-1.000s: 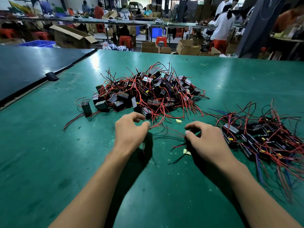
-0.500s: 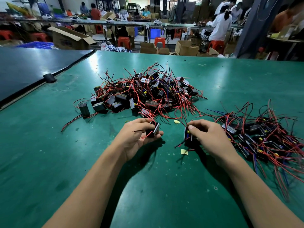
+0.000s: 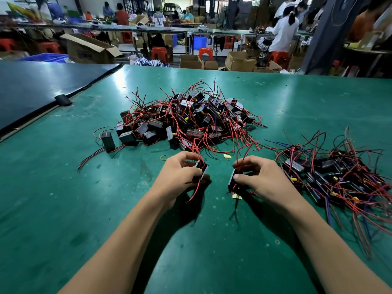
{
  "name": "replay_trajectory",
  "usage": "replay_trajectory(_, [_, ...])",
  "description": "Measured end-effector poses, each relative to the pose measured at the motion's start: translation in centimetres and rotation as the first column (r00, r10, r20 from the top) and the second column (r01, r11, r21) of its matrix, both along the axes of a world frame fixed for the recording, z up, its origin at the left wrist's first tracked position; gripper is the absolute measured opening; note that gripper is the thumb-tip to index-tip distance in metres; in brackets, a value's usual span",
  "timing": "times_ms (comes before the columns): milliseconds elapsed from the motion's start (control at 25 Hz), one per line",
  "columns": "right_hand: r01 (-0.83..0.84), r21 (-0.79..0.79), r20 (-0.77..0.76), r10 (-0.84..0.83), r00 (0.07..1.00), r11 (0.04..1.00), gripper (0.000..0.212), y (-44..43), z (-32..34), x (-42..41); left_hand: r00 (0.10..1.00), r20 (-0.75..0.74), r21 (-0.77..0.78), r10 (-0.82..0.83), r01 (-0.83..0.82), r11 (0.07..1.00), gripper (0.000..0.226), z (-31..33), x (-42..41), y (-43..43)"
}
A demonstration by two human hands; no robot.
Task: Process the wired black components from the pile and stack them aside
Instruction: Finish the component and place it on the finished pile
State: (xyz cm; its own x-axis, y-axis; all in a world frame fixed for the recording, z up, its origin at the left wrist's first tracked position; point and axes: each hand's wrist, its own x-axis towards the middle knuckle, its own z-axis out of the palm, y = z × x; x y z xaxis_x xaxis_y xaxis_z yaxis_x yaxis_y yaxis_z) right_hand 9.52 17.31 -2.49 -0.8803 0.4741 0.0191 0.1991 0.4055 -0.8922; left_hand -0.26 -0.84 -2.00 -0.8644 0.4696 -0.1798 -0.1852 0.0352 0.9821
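Working two-handed in the head view: left hand point(image 3: 180, 172) pinches a black block point(image 3: 202, 169), right hand point(image 3: 262, 181) clamps round a second block point(image 3: 233, 180), both low over the table point(image 3: 84, 209), between the pile point(image 3: 191, 119) and the side heap point(image 3: 339, 177). Blocks look light, rigid, slick-sided; wires point(image 3: 194, 194) thin, floppy, snag-prone. Grip the body across flat faces, never the leads.

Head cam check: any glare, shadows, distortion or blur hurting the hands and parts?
Head view: pale glare streaks on the green table; left hand gripping one black component and right hand gripping another cast dark shadows toward the camera; wide-angle stretches the forearms; pile sharp, background soft.
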Motion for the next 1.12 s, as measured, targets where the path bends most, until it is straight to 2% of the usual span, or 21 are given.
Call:
replay_trajectory(40, [0.020, 0.029, 0.001, -0.020, 1.000, 0.999, 0.019, -0.2, -0.1, 0.0, 0.993, -0.116, -0.106, -0.029, 0.017, 0.994, 0.025, -0.1, 0.1, 0.1])
replay_trajectory(120, [0.086, 0.186, 0.009, -0.090, 0.996, 0.979, 0.011, -0.4, -0.4, -0.1, 0.925, -0.367, -0.319, -0.093, -0.031, 0.947, 0.017, -0.1, 0.4, 0.2])
replay_trajectory(200, [0.136, 0.323, 0.023, -0.151, 0.988, 0.937, 0.015, -0.5, -0.6, -0.1, 0.878, -0.473, -0.371, -0.075, -0.121, 0.921, 0.010, -0.2, 0.6, 0.2])
replay_trajectory(360, [0.212, 0.348, 0.056, -0.247, 0.968, 0.913, 0.031, -0.3, -0.7, -0.2, 0.866, -0.498, -0.413, 0.055, -0.292, 0.863, 0.011, -0.5, -0.3, -0.4])
replay_trajectory(440, [0.219, 0.390, 0.038, -0.253, 0.967, 0.894, 0.035, 0.0, -0.6, -0.1, 0.829, -0.558, -0.455, 0.032, -0.338, 0.823, 0.013, -0.5, -0.8, -0.9])
replay_trajectory(520, [0.211, 0.409, -0.015, -0.225, 0.974, 0.888, 0.046, 0.2, -0.2, 0.1, 0.779, -0.627, -0.439, -0.015, -0.337, 0.833, 0.011, -0.4, -1.0, -1.3])
replay_trajectory(600, [0.197, 0.359, -0.104, -0.171, 0.980, 0.912, 0.052, 0.0, 0.4, 0.2, 0.674, -0.727, -0.410, -0.130, -0.275, 0.870, 0.029, -0.2, -1.0, -1.5])
replay_trajectory(640, [0.166, 0.335, -0.137, -0.127, 0.983, 0.927, 0.051, -0.1, 0.7, 0.3, 0.608, -0.767, -0.416, -0.205, -0.228, 0.880, 0.036, -0.1, -1.1, -1.5])
replay_trajectory(720, [0.049, 0.288, -0.150, -0.005, 0.989, 0.957, 0.035, -0.6, 1.2, 0.5, 0.516, -0.786, -0.466, -0.341, -0.131, 0.875, 0.034, 0.1, -1.2, -1.5])
replay_trajectory(800, [-0.090, 0.242, -0.111, 0.119, 0.987, 0.966, 0.011, -1.0, 1.5, 0.8, 0.497, -0.737, -0.554, -0.458, -0.056, 0.831, 0.026, 0.1, -1.3, -1.6])
replay_trajectory(880, [-0.182, 0.254, -0.071, 0.206, 0.976, 0.950, 0.012, -1.3, 1.5, 0.9, 0.490, -0.707, -0.608, -0.510, -0.053, 0.792, 0.015, 0.1, -1.4, -1.7])
replay_trajectory(1000, [-0.157, 0.325, -0.106, 0.201, 0.974, 0.932, 0.007, -1.4, 1.1, 0.8, 0.452, -0.766, -0.564, -0.457, -0.132, 0.815, 0.017, 0.1, -1.2, -1.7])
replay_trajectory(1120, [-0.049, 0.300, -0.167, 0.103, 0.981, 0.953, 0.007, -1.0, 0.6, 0.5, 0.478, -0.775, -0.570, -0.414, -0.244, 0.785, 0.021, 0.1, -0.7, -1.6])
